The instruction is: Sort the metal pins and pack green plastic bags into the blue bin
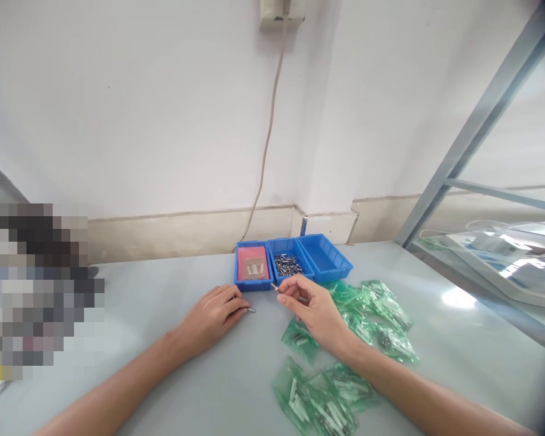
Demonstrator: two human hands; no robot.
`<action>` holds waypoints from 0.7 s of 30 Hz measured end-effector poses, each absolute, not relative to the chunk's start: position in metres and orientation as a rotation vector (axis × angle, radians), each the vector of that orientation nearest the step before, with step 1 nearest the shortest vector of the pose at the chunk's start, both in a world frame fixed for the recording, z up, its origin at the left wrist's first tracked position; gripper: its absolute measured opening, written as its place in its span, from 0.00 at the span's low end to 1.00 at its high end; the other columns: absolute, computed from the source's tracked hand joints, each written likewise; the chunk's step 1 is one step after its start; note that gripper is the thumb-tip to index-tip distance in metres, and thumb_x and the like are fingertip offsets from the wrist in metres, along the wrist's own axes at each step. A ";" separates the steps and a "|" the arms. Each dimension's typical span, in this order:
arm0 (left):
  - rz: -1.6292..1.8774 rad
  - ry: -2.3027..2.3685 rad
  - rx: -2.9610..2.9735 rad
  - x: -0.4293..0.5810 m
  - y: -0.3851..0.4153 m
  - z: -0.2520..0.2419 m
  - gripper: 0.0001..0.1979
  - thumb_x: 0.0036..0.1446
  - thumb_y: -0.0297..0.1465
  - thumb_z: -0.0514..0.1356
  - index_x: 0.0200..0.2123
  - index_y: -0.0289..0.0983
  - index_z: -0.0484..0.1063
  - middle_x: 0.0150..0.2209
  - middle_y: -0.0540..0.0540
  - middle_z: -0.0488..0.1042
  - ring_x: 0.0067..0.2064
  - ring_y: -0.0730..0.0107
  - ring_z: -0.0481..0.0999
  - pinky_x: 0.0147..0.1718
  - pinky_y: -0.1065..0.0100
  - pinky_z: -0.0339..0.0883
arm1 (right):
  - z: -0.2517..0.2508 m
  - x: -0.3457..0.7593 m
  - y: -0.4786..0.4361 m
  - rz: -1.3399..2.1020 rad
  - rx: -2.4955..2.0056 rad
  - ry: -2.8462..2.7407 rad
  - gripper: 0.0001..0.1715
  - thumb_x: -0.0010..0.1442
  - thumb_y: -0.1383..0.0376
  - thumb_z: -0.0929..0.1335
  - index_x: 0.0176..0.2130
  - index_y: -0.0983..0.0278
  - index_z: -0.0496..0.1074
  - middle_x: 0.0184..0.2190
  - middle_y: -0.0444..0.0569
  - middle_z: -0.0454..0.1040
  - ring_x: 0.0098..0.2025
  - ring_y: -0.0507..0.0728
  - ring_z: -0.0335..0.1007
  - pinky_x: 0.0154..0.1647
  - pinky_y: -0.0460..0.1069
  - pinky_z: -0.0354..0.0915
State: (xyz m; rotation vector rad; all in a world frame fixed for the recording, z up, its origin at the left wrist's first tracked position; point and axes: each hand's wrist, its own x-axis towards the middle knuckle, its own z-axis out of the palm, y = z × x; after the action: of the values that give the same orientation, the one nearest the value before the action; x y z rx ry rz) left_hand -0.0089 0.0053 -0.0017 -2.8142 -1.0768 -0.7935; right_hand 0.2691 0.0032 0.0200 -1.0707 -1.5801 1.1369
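Pinching metal pin (pixel 275 287) w/ fingers of R hand (pixel 313 307), just in front of middle bin (pixel 285 245); gripping 2nd pin (pixel 251 310) w/ L hand (pixel 218 312) on desk (pixel 200 387), front-L of same bin. Visible front-R of it: green bags (pixel 333 399).

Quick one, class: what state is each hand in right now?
Left hand: closed, holding a small metal piece.
Right hand: closed in a pinch, holding another small metal piece.

Your left hand (pixel 220 312) holds a slim metal pin (pixel 252 310), nearly level; your right hand (pixel 311 306) pinches a second pin (pixel 274 286), tilted.
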 end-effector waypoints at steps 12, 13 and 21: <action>-0.762 -1.090 -2.827 -0.010 0.006 -0.003 0.09 0.76 0.30 0.55 0.49 0.39 0.76 0.43 0.45 0.77 0.42 0.64 0.77 0.44 0.63 0.71 | 0.020 0.268 -0.001 1.269 -1.053 -1.652 0.17 0.71 0.51 0.68 0.45 0.60 0.78 0.33 0.43 0.73 0.26 0.51 0.61 0.26 0.47 0.60; -0.760 -1.092 -2.829 -0.010 0.006 -0.004 0.09 0.76 0.30 0.55 0.48 0.39 0.76 0.43 0.45 0.77 0.42 0.64 0.77 0.44 0.63 0.71 | 0.021 0.268 -0.002 1.280 -1.052 -1.651 0.18 0.72 0.50 0.67 0.46 0.60 0.78 0.35 0.44 0.74 0.26 0.51 0.62 0.25 0.47 0.59; -0.769 -1.089 -2.833 -0.011 0.006 -0.006 0.09 0.76 0.30 0.55 0.49 0.39 0.76 0.44 0.45 0.77 0.42 0.64 0.77 0.45 0.62 0.70 | 0.026 0.266 -0.001 1.328 -1.022 -1.628 0.17 0.74 0.52 0.65 0.47 0.61 0.75 0.35 0.44 0.74 0.25 0.49 0.62 0.26 0.47 0.59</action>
State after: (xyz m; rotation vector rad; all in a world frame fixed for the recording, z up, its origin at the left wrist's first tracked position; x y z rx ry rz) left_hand -0.0114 0.0062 -0.0055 -2.8328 -1.0894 -0.7689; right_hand 0.2664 -0.0012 0.0261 -1.0216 -1.6279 1.3282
